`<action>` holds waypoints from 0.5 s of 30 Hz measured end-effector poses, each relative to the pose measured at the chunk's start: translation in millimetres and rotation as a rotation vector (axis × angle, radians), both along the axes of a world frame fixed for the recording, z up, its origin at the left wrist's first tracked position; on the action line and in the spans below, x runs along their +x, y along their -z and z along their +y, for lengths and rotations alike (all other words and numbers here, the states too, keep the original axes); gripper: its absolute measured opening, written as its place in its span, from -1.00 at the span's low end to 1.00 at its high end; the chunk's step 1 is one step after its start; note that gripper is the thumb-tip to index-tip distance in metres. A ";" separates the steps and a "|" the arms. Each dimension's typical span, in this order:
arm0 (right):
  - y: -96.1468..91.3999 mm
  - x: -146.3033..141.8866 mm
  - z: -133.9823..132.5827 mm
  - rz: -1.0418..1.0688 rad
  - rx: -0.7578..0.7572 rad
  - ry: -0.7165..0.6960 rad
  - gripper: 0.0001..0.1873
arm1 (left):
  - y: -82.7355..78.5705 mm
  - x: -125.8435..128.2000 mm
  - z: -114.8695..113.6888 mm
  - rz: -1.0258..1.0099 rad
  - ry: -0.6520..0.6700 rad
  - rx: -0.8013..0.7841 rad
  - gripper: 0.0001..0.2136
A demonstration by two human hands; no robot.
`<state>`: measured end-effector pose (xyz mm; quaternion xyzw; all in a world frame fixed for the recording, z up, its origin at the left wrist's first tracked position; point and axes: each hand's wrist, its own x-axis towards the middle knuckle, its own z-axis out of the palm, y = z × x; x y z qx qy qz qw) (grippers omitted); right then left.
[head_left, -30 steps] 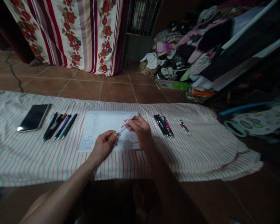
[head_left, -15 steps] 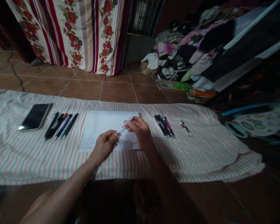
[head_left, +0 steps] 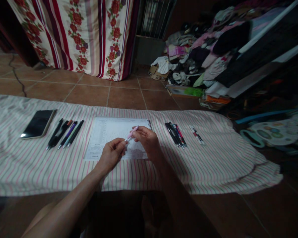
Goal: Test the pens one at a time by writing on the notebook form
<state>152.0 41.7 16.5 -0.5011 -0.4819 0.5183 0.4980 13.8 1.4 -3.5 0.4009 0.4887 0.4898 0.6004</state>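
Note:
A pink pen is held between both hands above a spiral notebook with a printed table on its page. My left hand pinches the pen's near tip. My right hand grips the pen's far part with closed fingers. The notebook lies on a pink-and-white striped cloth spread over the tiled floor.
Several pens and a dark phone lie left of the notebook. More pens and one white pen lie to its right. A floral curtain hangs behind; piled clothes are at the right.
The hands drew slightly closer together and the pen shows less beyond my right hand's fingers. Nothing else on the cloth moved.

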 end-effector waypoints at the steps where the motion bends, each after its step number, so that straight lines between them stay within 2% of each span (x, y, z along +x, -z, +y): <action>1: 1.1 -0.2 0.0 0.002 0.003 -0.013 -0.67 | -0.3 -0.1 0.1 0.002 0.002 -0.003 -0.73; 6: 5.0 -0.7 -0.9 -0.017 0.039 -0.072 -0.71 | -0.8 -1.1 1.0 0.022 -0.001 -0.009 -0.70; 15: 4.1 -2.5 -2.2 -0.047 0.052 -0.092 -0.73 | -1.6 -2.4 3.0 0.025 -0.011 0.005 -0.66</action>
